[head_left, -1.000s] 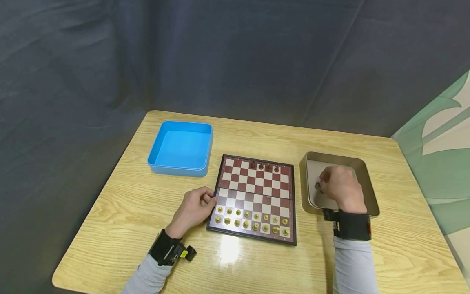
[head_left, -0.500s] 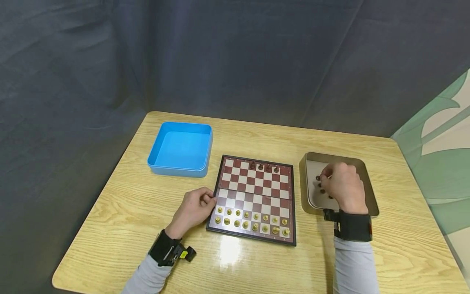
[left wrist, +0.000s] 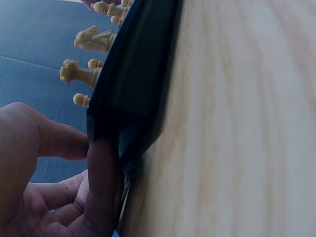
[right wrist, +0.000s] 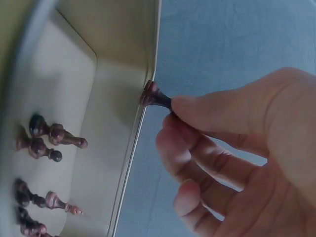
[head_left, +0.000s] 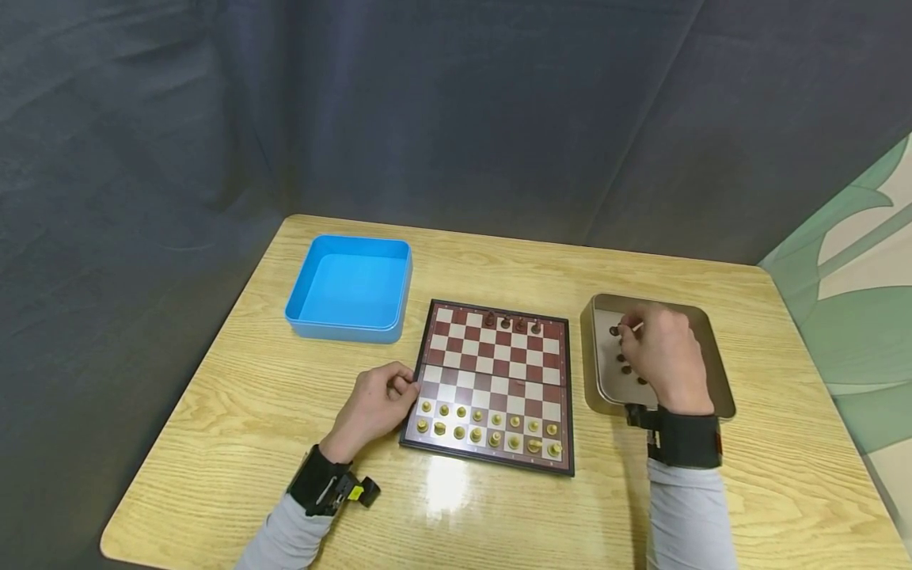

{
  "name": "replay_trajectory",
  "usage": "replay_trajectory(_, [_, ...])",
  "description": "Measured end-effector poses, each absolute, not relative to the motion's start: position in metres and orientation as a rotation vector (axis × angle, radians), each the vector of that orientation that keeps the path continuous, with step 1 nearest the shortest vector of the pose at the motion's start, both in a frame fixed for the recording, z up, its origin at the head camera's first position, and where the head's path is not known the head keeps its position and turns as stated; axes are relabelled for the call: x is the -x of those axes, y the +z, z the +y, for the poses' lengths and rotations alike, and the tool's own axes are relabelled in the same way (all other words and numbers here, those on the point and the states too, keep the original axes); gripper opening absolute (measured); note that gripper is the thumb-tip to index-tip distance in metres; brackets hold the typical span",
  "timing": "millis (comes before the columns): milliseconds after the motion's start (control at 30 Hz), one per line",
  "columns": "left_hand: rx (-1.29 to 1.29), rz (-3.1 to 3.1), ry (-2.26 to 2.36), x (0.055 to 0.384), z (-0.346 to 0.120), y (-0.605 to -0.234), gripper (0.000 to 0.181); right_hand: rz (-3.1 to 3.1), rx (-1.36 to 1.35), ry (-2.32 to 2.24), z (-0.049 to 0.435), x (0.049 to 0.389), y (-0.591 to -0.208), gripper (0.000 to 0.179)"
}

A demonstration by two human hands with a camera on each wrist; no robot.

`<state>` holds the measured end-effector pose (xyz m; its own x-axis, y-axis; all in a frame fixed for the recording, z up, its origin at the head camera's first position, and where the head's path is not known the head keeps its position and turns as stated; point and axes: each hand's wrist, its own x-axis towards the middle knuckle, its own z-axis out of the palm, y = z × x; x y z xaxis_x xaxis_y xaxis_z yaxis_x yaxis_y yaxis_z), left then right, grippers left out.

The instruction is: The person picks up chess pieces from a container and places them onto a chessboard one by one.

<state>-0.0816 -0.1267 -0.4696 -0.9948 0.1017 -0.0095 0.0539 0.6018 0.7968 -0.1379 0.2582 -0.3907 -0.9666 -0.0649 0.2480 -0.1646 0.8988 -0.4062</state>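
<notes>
My left hand [head_left: 378, 400] is at the left edge of the chessboard [head_left: 492, 366]. In the left wrist view its thumb and a finger pinch the edge of the chessboard [left wrist: 140, 74]. My right hand [head_left: 663, 356] is over the metal tin [head_left: 712, 372]. The right wrist view has the thumb and fingers of that hand [right wrist: 217, 148] pinching a dark chess piece [right wrist: 157, 96], base outward; its top is hidden by the fingers. Several dark chess pieces [right wrist: 57, 133] stand in the tin. Two rows of gold pieces [head_left: 495, 438] stand along the near side of the board.
A few dark pieces [head_left: 522, 325] stand on the far row of the board. At the back left of the wooden table [head_left: 235, 412] is a blue box [head_left: 349, 324]. A dark curtain [head_left: 456, 119] hangs behind the table.
My right hand has shifted slightly away from me within the tin's area, with more of the dark pieces showing beside it. The left hand stays at the board's edge.
</notes>
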Motion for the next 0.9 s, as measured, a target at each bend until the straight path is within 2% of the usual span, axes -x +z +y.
replay_trajectory(900, [-0.126,2.757,1.378,0.082,-0.126,-0.470,0.005,-2.598,-0.459,0.756,0.229,0.148,-0.396,0.006])
